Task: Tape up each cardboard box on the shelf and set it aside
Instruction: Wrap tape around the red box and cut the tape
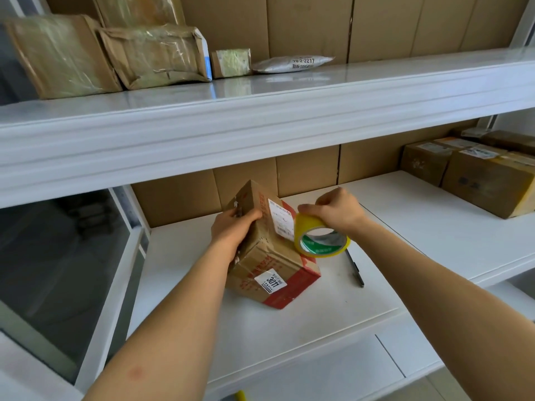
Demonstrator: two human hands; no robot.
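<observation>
Working from the left, I see my left hand [236,227] curled over the far upper end of the cardboard box [269,256], thumb on the top face and fingers wrapped down its left side, pinning it to the lower shelf [318,314]. The box lies directly under and just right of that hand, its long axis running from near me, slightly right, away toward the shelf's cardboard backing, so the seam I judge needs taping runs lengthwise between my two hands. Just right of the box, my right hand [337,211] pinches the roll of yellow tape [321,241], fingers curled round its upper rim; the roll hangs below that hand and touches, or all but touches, the box's right edge by the white label. The right hand is the nearer to that edge, so I'd draw tape leftward across the top. Below the roll a pen [354,269] lies on the shelf. Further right stand other boxes [477,175].
</observation>
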